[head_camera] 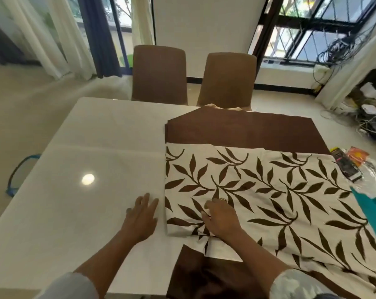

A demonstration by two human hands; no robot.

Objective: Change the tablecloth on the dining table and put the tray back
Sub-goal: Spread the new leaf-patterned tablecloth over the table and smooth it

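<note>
Head view shows the right hand pinching the folded cream leaf-print tablecloth on the glossy white dining table's right half, probably to unfold it leftward, while the left hand rests flat, empty.

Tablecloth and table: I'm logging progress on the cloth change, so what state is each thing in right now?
Leaf-print tablecloth: still folded, lying on the table's right half, brown border showing.
Dining table: left half bare and glossy.
Left hand: flat and open on the bare tabletop, beside the cloth's edge.
Right hand: resting on the cloth, fingers curled into its near-left corner.
Two brown chairs: pushed in at the far side.
Tray: not in view.
</note>
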